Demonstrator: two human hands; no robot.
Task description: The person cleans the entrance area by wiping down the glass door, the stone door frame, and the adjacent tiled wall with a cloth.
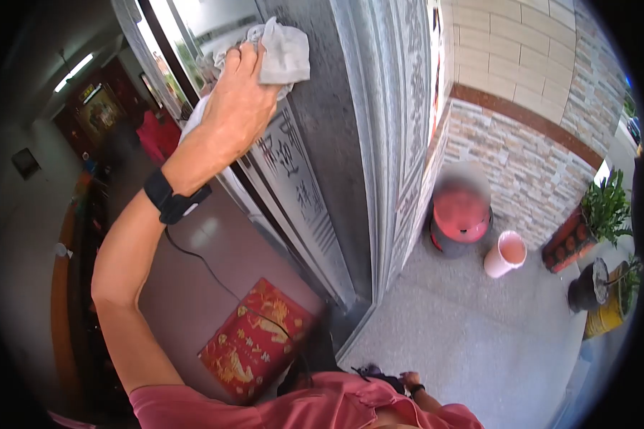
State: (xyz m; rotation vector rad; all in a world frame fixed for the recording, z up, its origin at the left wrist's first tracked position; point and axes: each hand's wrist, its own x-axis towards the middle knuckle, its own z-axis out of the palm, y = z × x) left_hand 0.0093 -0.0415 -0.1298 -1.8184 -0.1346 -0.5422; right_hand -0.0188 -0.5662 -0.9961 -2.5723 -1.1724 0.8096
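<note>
My left hand [243, 96] is closed on a whitish cloth [286, 53], pressing it against the upper part of a grey metal door frame [336, 143]. A black band circles that wrist. Below the hand, a panel [293, 168] with dark characters runs down the door beside a glass pane. Low at the bottom, my right hand [410, 379] hangs near my body, small in view, its fingers loosely apart with nothing visible in them. It also has a black band at the wrist.
A red patterned mat [254, 339] lies inside the doorway, with a dark cable across it. Outside stand a red-topped bin [459, 218], a pink bucket [505, 254] and potted plants [605, 214] by a brick-patterned wall [508, 157].
</note>
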